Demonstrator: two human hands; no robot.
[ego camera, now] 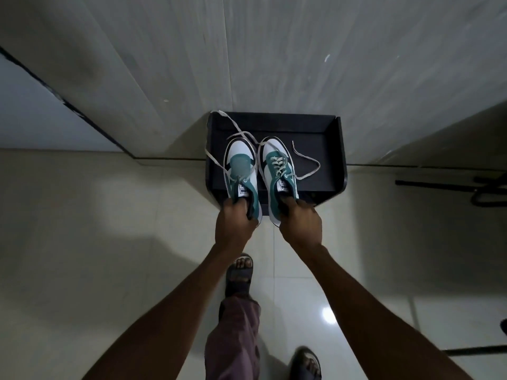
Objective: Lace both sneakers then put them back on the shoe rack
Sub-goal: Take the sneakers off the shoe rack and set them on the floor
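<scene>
Two green-and-white sneakers point away from me over a small black shoe rack against the wall. My left hand grips the heel opening of the left sneaker, whose grey lace trails loose over the rack's far left corner. My right hand grips the heel opening of the right sneaker; its lace crosses through several eyelets and a loose end curls to the right on the rack top. Both heels overhang the rack's near edge.
A pale wood-grain wall rises behind the rack. Glossy cream floor tiles lie below. My sandalled feet stand close to the rack. A dark metal frame lies on the floor at the right.
</scene>
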